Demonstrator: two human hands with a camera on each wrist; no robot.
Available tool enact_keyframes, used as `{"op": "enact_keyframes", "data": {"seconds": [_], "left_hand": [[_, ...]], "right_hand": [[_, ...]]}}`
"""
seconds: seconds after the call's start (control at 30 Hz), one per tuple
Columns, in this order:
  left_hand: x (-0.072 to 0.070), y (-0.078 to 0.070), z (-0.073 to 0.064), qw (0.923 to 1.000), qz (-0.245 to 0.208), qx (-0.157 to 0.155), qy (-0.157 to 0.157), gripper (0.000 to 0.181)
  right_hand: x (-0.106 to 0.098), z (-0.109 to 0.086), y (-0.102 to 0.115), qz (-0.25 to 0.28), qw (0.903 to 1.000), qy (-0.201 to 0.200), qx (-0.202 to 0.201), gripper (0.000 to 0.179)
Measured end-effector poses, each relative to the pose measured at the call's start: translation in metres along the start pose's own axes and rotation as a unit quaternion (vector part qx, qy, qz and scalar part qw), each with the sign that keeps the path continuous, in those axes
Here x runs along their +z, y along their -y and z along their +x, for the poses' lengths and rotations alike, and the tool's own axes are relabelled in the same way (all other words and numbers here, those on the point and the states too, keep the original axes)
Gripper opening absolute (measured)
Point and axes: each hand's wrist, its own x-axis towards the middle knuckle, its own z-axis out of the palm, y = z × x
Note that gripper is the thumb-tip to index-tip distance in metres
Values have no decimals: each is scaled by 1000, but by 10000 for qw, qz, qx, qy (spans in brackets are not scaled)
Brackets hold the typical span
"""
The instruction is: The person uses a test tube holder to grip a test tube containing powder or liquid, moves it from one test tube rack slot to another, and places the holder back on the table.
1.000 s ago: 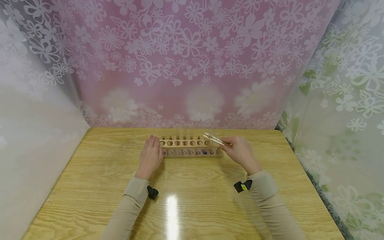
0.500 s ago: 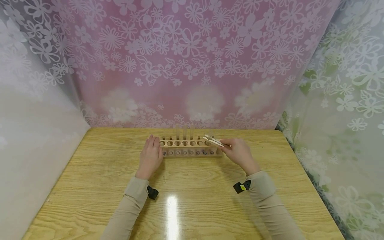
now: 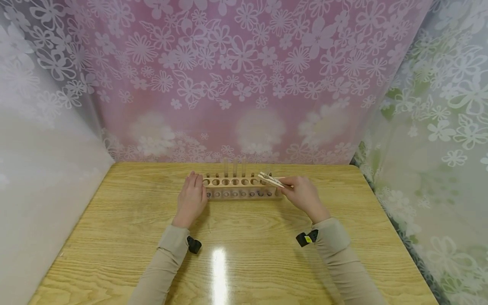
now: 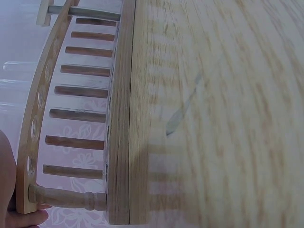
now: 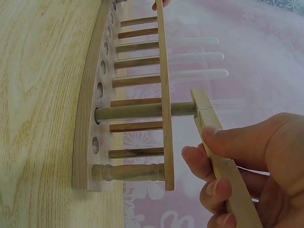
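A wooden test tube rack (image 3: 236,181) stands near the table's back, with holes in its upper board and pegs behind. My left hand (image 3: 192,199) grips the left end of the upper board, fingertips (image 4: 28,218) showing below it in the left wrist view. My right hand (image 3: 304,196) holds a wooden test tube clamp (image 5: 204,109) between thumb and fingers. Its jaws are around a greyish test tube (image 5: 135,112), which passes through an upper hole towards the right end. In the right wrist view, the tube's lower end is at a hollow in the bottom board.
Several clear test tubes (image 3: 234,167) sit upside down on the back pegs. The wooden table (image 3: 244,237) ends at a pink flowered curtain (image 3: 244,84) behind, with a pale curtain (image 3: 45,169) at left and a green-white one (image 3: 434,169) at right.
My right hand and the clamp have dipped slightly. A blue spot in the bottom board near the right end has turned dark grey. My left hand has stayed in place.
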Motion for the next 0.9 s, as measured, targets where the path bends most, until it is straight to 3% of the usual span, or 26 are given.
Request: {"op": "enact_keyframes", "data": {"seconds": [0.33, 0.67, 0.9], "left_hand": [[1, 0, 0, 9999, -10, 54, -124, 31], [0, -1, -1, 9998, -59, 78, -148, 32], [0, -1, 0, 10000, -41, -43, -15, 35]], "right_hand": [[4, -1, -1, 186, 9998, -85, 19, 28], [6, -2, -1, 41, 9998, -199, 17, 29], [4, -4, 2, -72, 9995, -296, 65, 30]]}}
